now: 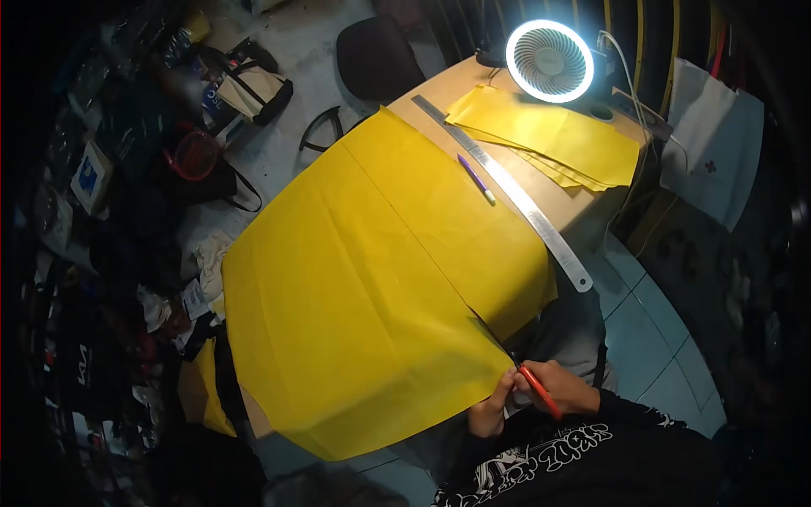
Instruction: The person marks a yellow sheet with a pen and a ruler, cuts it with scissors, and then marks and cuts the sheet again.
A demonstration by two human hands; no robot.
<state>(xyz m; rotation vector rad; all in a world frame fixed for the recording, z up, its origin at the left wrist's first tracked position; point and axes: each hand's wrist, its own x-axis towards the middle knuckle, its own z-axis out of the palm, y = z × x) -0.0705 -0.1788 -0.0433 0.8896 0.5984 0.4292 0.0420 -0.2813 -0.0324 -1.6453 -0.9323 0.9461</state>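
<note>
Yellow sheet draped over the desk's near edge
Pinched by left hand; red-handled scissors gripped by right hand.

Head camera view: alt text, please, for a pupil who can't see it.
A person's right hand holds red-handled scissors at a slit in a large yellow sheet, the left hand at its edge. It drapes over a table with a purple pen on top; beyond are a metal ruler, yellow pieces and a lit fan.
</note>
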